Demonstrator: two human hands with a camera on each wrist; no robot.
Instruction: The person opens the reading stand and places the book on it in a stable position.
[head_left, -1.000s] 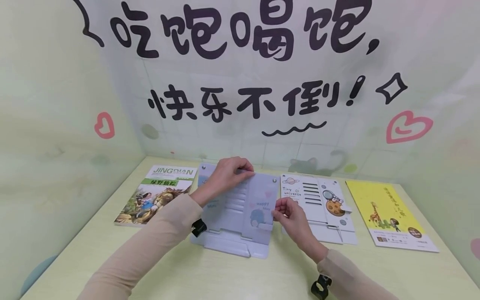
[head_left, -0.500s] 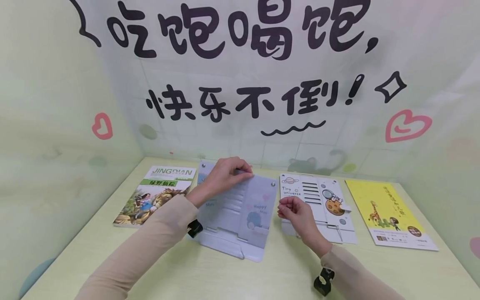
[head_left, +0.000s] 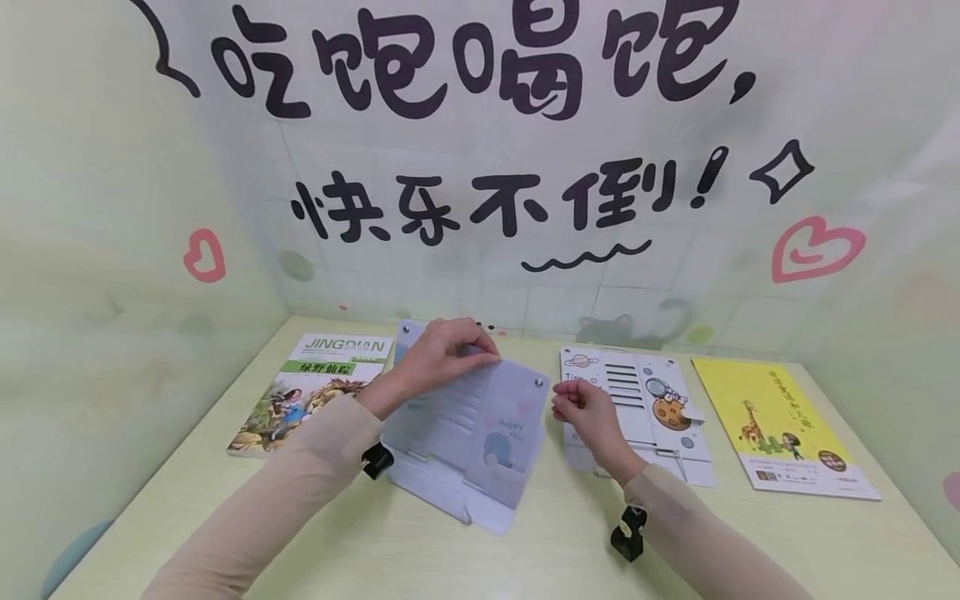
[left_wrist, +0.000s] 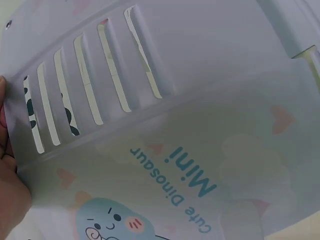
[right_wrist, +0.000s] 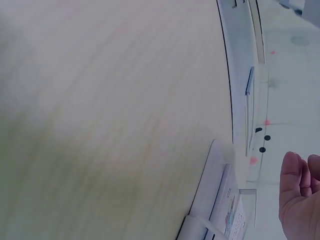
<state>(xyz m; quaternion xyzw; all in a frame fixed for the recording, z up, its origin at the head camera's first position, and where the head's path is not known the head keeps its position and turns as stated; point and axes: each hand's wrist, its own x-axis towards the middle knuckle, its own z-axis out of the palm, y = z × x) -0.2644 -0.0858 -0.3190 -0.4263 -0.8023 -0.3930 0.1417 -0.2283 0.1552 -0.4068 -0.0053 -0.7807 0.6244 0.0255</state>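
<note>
A lavender book stand point(head_left: 491, 417) with dinosaur prints and slots hangs at a slant over the table, its lower ledge tilted down to the right. My left hand point(head_left: 442, 354) pinches its top edge between thumb and fingers. In the left wrist view the slotted panel point(left_wrist: 210, 65) fills most of the picture, with part of the left hand point(left_wrist: 10, 195) at its edge. Just off the stand's right edge, my right hand point(head_left: 596, 421) has loosely curled fingers and holds nothing. Behind that hand lies a white book stand point(head_left: 637, 421) with planet and astronaut prints.
An illustrated book point(head_left: 315, 383) lies on the pale table point(head_left: 360, 558) at the left, partly behind the left forearm. At the right lies a yellow book point(head_left: 776, 417). A printed backdrop point(head_left: 420, 275) rises behind the table.
My right hand has let go of the lavender stand's right edge and is now apart from it. In my left hand the stand has turned, its right side swinging down and leftward.
</note>
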